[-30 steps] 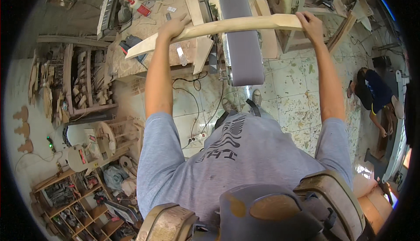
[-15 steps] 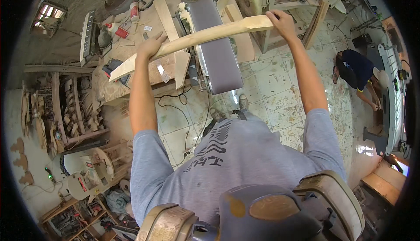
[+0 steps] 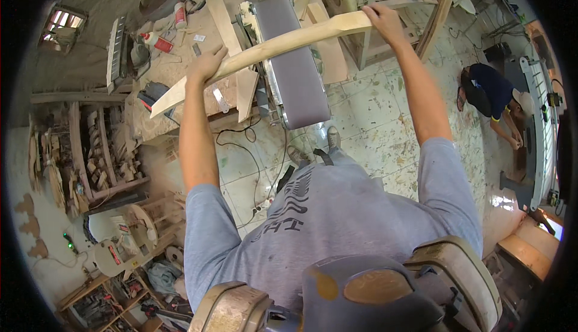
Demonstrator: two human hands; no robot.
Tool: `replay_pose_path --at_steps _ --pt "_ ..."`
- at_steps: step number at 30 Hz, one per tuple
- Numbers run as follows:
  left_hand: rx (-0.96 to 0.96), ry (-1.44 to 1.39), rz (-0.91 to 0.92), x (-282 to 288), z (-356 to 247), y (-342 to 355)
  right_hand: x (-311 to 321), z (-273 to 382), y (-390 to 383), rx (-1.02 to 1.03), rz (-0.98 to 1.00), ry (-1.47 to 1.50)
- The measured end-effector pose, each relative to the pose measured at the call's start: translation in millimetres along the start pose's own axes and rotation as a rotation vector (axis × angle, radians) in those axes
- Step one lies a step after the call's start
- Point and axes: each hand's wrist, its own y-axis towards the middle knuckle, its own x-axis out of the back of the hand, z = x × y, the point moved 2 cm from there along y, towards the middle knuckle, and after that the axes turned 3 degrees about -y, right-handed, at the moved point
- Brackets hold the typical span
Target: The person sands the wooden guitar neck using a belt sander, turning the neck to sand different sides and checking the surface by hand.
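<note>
A long, slightly curved piece of pale wood [image 3: 280, 44] lies crosswise over the grey belt of a belt sander [image 3: 301, 88]. Its middle is over the belt; whether it touches the belt I cannot tell. My left hand [image 3: 206, 67] grips the wood toward its left end, which tapers past my wrist. At the opposite end, the fingers of my right hand [image 3: 385, 24] are closed round the squared tip. Both arms are stretched out forward.
Left of the sander a workbench [image 3: 174, 70] carries glue bottles [image 3: 158, 42] and flat boards [image 3: 245, 94]. Cables [image 3: 256, 157] trail over the tiled floor. Another person [image 3: 497, 94] bends over a machine at the right. Wood scraps fill a rack [image 3: 102, 145] at the left.
The whole scene has shifted slightly up and left in the view. Both hands keep their hold on the wood, which stays across the belt at nearly the same angle.
</note>
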Motion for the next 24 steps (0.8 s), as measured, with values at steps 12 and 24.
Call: replay_pose_path --at_steps 12,24 --pt "0.158 -0.28 0.136 31.8 71.9 -54.9 -66.0 77.5 -13.8 0.029 -0.036 0.066" --pt "0.066 0.023 0.002 4.2 8.1 -17.7 -10.1 18.0 -8.1 -0.081 -0.005 0.015"
